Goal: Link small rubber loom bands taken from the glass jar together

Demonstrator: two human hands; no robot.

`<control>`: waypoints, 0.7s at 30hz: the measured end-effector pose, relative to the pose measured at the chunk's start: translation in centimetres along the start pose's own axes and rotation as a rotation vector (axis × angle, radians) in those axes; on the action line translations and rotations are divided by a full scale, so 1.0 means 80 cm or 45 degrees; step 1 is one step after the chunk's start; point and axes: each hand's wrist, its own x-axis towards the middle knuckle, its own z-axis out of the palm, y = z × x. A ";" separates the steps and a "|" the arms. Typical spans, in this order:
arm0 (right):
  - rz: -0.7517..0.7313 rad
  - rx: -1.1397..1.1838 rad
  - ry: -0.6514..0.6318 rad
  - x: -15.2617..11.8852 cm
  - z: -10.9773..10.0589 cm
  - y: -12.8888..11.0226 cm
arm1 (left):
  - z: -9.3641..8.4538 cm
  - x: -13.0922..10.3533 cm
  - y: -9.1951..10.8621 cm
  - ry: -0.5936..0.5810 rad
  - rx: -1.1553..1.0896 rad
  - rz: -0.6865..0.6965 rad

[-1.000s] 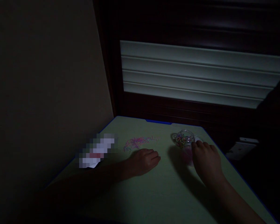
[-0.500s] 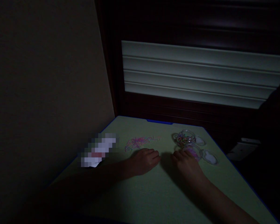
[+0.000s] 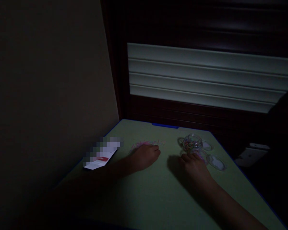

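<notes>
My left hand [image 3: 145, 157] lies over the near side of a loose pile of small, thin pink and multicoloured pieces [image 3: 156, 142], perhaps elastic bands, and hides part of it. Its fingers are curled together; anything between them is hidden. At the right, my right hand [image 3: 194, 166] is closed in front of a clear round jar with pink pieces [image 3: 199, 154], covering part of it. Whether it touches the jar or pinches a piece is too dark to see. Just behind stands a second clear jar of multicoloured pieces [image 3: 191, 143].
Two clear lids with white centres, one farther back [image 3: 206, 145] and one nearer [image 3: 217, 163], lie right of the jars. A phone-like device [image 3: 99, 163], partly blurred out, rests at the left edge of the green table [image 3: 144, 198]. Beyond the right edge is a white object [image 3: 252, 156].
My left hand has moved slightly left and away from me, onto the pile. My right hand has shifted slightly right and nearer, still by the front jar.
</notes>
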 end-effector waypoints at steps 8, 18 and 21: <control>-0.005 -0.019 -0.006 -0.001 0.000 0.001 | -0.025 -0.004 -0.045 -0.328 -0.117 -0.189; 0.006 -0.008 -0.065 0.000 -0.005 0.001 | -0.049 -0.012 -0.061 -0.511 -0.192 -0.260; 0.008 -0.010 -0.073 0.000 -0.005 0.000 | -0.040 -0.015 -0.058 -0.544 -0.213 -0.218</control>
